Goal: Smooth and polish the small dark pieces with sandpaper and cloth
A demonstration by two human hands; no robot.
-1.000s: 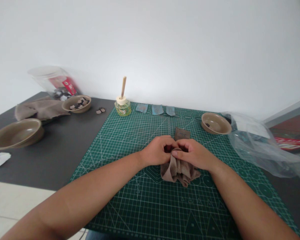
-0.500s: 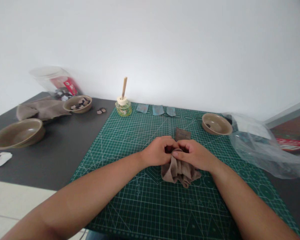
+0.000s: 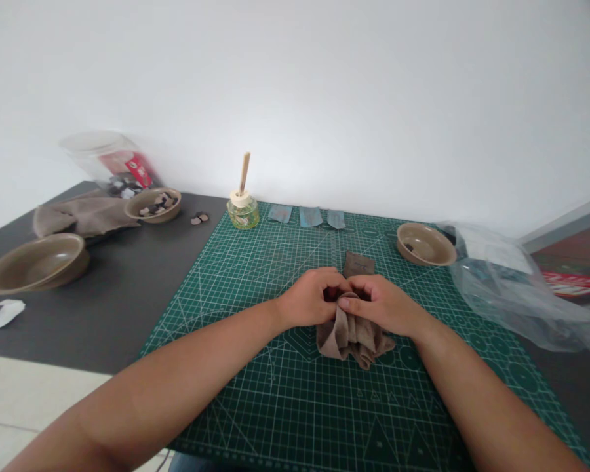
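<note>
- Cloth (image 3: 356, 344), brown, bunched: right of centre in the lower half of the frame, on the green cutting mat (image 3: 295, 400).
- Left hand (image 3: 305, 298): at the cloth's upper left; fingers curled, thumb and forefinger pinching the gathered fabric. Fingertips partly hidden.
- Right hand (image 3: 392, 307): at the cloth's upper right; thumb laid over the top fold, pinching it. Fingers beneath not visible.
- Relation: gathered end sits between the two sets of fingertips; loose folds spill toward the bottom of the frame. Neither hand nearer; both touch the cloth.
- Axis: too crumpled for a sure long axis; folds run roughly from fingertips toward the bottom edge.
- Dark brown square patch (image 3: 359, 263): flat on the mat, just above the right hand's fingers in the frame; contact cannot be told.
</note>
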